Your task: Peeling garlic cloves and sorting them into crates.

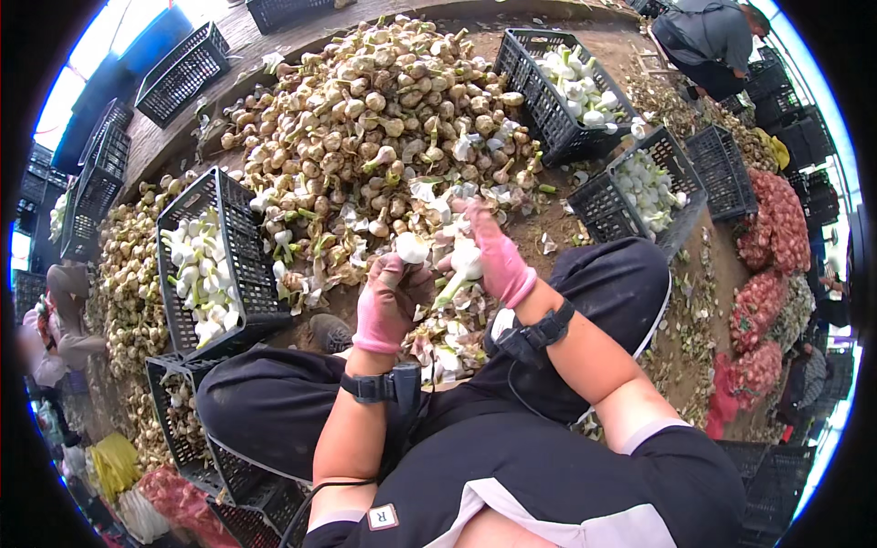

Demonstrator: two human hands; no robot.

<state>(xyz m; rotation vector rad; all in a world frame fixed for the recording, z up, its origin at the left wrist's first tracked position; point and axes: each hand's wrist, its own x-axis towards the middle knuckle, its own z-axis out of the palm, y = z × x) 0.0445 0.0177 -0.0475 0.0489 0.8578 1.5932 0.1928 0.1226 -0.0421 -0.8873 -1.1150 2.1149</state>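
My left hand (388, 294), in a dirty pink glove, has its fingers curled around a white garlic bulb (412, 248) whose round end faces up. Close by on the right is my right hand (497, 255), gloved in pink, its fingers stretched forward. Against its palm and thumb rests a peeled garlic bulb (467, 262), the green stem slanting down to the left. Loose garlic skins (449, 342) lie beneath both hands, between my legs. Beyond them rises a large heap of unpeeled garlic bulbs (370, 103).
Black plastic crates of white garlic stand at left (264, 274), at back right (541, 130) and beside my right knee (603, 205). Red mesh sacks (774, 219) lie at far right. One person (709, 44) bends at upper right; another person (51, 322) is at left.
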